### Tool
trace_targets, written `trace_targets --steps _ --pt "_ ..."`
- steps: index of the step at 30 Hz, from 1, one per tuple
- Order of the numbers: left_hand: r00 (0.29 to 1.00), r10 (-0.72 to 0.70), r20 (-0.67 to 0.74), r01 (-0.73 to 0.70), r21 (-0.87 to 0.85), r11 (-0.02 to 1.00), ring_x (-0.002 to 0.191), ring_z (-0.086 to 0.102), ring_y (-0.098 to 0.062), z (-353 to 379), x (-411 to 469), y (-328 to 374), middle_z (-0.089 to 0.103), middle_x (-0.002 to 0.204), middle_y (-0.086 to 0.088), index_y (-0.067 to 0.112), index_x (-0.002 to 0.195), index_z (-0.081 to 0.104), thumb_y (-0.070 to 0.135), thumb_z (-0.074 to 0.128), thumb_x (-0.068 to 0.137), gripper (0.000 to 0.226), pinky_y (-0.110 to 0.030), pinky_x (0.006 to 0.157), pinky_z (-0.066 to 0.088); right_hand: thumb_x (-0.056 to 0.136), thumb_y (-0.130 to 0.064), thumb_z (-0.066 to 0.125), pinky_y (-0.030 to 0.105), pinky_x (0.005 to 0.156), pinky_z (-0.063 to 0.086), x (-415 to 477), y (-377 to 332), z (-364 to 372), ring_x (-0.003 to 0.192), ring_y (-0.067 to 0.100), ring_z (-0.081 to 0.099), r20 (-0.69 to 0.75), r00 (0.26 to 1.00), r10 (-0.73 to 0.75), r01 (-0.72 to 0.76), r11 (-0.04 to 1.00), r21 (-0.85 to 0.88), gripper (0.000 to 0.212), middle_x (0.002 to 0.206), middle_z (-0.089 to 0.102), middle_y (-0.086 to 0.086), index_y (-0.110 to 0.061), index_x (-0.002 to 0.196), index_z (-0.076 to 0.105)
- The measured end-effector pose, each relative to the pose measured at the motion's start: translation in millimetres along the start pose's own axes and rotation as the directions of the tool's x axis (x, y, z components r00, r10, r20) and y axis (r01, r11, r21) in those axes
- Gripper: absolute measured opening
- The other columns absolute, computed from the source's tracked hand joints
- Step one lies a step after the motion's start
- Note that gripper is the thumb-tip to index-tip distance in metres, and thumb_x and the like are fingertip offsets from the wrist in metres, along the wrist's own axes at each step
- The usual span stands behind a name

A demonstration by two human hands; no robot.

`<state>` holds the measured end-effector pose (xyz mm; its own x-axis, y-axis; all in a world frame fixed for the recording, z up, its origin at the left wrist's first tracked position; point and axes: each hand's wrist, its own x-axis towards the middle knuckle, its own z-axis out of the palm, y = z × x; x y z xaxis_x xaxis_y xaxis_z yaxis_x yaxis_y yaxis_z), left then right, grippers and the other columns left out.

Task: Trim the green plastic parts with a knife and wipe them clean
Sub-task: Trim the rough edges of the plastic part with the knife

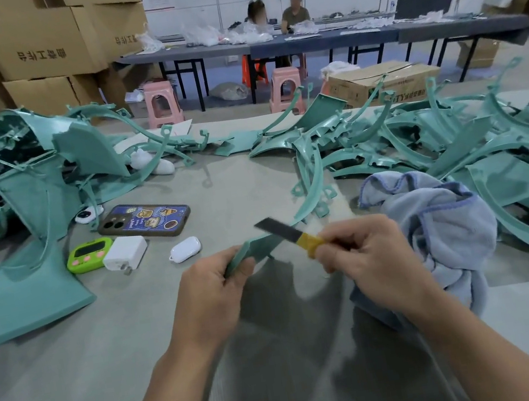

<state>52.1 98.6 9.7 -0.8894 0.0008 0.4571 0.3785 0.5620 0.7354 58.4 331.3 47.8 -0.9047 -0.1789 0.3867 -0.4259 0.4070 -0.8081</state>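
Slipping is the main risk here: the knife (278,231) lies across the green plastic part (257,248) just beside your left hand (207,285), so if the blade skids off the hard edge it could run into those fingers (243,270). The part is a long, thin curved strip held up off the desk (77,386). Its far end reaches back toward the pile of green parts (455,142) on your right, where it may flex or snag under pressure and jolt the cut. Pressing too steeply would likely gouge the edge rather than shave it.

Your left hand pinches the near end of the strip, thumb on top and fingers curled beneath. Your right hand (361,254) has its fingers wrapped round the knife's yellow-taped handle, with the dark blade angled up and to the left. Both forearms reach in from below, with the wrists close together. The blue cloth (440,224) lies bunched just behind your right hand, ready for wiping.
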Motion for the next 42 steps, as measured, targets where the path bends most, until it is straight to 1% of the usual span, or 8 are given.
trace_targets --steps 2,8,15,22,29,35,39,42 --pt "1.000 0.006 0.002 -0.005 -0.042 0.999 0.063 0.055 0.015 -0.2 1.1 0.1 0.061 0.065 0.034 0.032 0.099 0.078 0.025 0.065 0.093 0.016 -0.006 0.059 0.039 0.087 -0.024 0.069 0.030 0.052 0.038 -0.5 2.1 4.8 0.052 0.016 0.047 0.007 0.999 0.032 -0.031 0.997 -0.077 0.017 0.059 0.059 0.006 -0.016 0.072 0.069" --pt "0.999 0.017 0.048 -0.008 -0.173 0.985 0.074 0.061 0.016 -2.8 5.0 6.4 0.070 0.079 0.032 0.056 0.085 0.072 0.027 0.061 0.090 0.031 -0.006 0.066 0.046 0.090 -0.018 0.063 0.035 0.050 0.034 12.9 22.6 -25.4 0.054 0.024 0.049 -0.523 0.819 0.235 -0.414 0.874 -0.254 0.028 0.052 0.054 0.006 -0.010 0.064 0.061" --pt "0.999 -0.020 0.038 0.024 -0.099 0.995 0.069 0.059 0.008 -4.2 6.3 4.3 0.067 0.072 0.030 0.065 0.082 0.067 0.034 0.059 0.088 0.033 -0.011 0.061 0.044 0.093 -0.024 0.066 0.026 0.051 0.034 1.5 1.7 0.1 0.054 0.008 0.040 0.029 0.998 -0.057 0.057 0.998 -0.029 0.019 0.059 0.051 0.003 -0.017 0.074 0.066" --pt "0.999 -0.052 0.015 0.054 -0.195 0.979 0.071 0.061 0.011 -5.3 5.0 5.9 0.070 0.078 0.031 0.050 0.088 0.072 0.030 0.060 0.088 0.023 -0.007 0.064 0.045 0.091 -0.020 0.065 0.032 0.048 0.032 14.5 33.3 -23.7 0.048 0.015 0.040 -0.460 0.846 0.268 -0.440 0.839 -0.321 0.029 0.048 0.049 0.001 -0.010 0.065 0.061" --pt "0.998 -0.044 0.043 0.052 -0.210 0.976 0.069 0.060 0.013 -6.7 5.2 7.3 0.066 0.073 0.034 0.052 0.087 0.075 0.026 0.062 0.088 0.029 -0.006 0.062 0.044 0.092 -0.024 0.068 0.021 0.051 0.032 3.0 7.4 2.0 0.053 0.004 0.038 0.038 0.998 -0.042 0.043 0.999 -0.029 0.016 0.058 0.051 0.004 -0.016 0.079 0.071" --pt "0.991 -0.100 0.088 0.121 -0.282 0.952 0.078 0.067 0.008 -10.0 6.1 3.2 0.074 0.085 0.026 0.046 0.088 0.074 0.014 0.066 0.095 0.033 -0.013 0.071 0.052 0.091 -0.018 0.065 0.031 0.049 0.031 13.7 33.9 -26.6 0.050 0.017 0.040 -0.513 0.834 0.203 -0.404 0.858 -0.317 0.028 0.049 0.047 0.001 -0.010 0.065 0.060" --pt "0.986 -0.136 0.095 0.159 -0.295 0.942 0.081 0.069 0.005 -12.9 9.0 2.1 0.077 0.091 0.020 0.049 0.084 0.076 0.010 0.066 0.096 0.041 -0.013 0.072 0.052 0.090 -0.022 0.066 0.027 0.049 0.027 7.6 16.9 -18.8 0.051 0.008 0.034 -0.232 0.972 0.041 -0.050 0.998 -0.032 0.019 0.051 0.041 -0.009 -0.023 0.071 0.067" --pt "0.981 -0.118 0.152 0.165 -0.353 0.921 0.088 0.071 0.000 -16.0 8.1 6.3 0.077 0.097 0.018 0.052 0.089 0.077 0.017 0.065 0.092 0.037 -0.016 0.077 0.055 0.090 -0.025 0.067 0.023 0.048 0.028 6.1 15.1 -4.1 0.051 0.006 0.036 -0.120 0.993 -0.021 0.005 0.991 -0.132 0.018 0.053 0.046 -0.009 -0.019 0.073 0.068"
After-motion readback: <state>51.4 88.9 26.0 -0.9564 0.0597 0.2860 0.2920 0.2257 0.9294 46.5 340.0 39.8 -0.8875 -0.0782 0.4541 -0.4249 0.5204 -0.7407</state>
